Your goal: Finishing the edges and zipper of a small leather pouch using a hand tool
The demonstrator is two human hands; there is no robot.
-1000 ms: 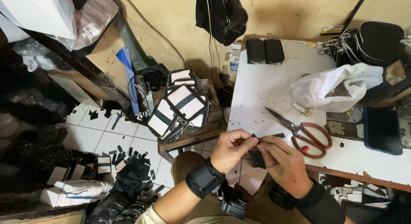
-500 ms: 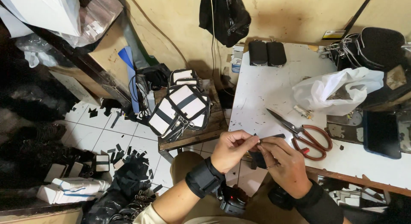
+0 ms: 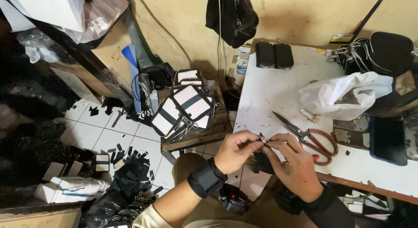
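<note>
Small clasp pinched between both hands

The left hand (image 3: 235, 150) and right hand (image 3: 294, 165) meet fingertip to fingertip, both clamped on a small metal clasp (image 3: 263, 140) held between them at the near edge of the white counter (image 3: 270, 93). A black strap (image 3: 263, 162) hangs just below. Scissors (image 3: 311, 135) lie just beyond the right hand, a white bag (image 3: 344, 95) farther back
</note>
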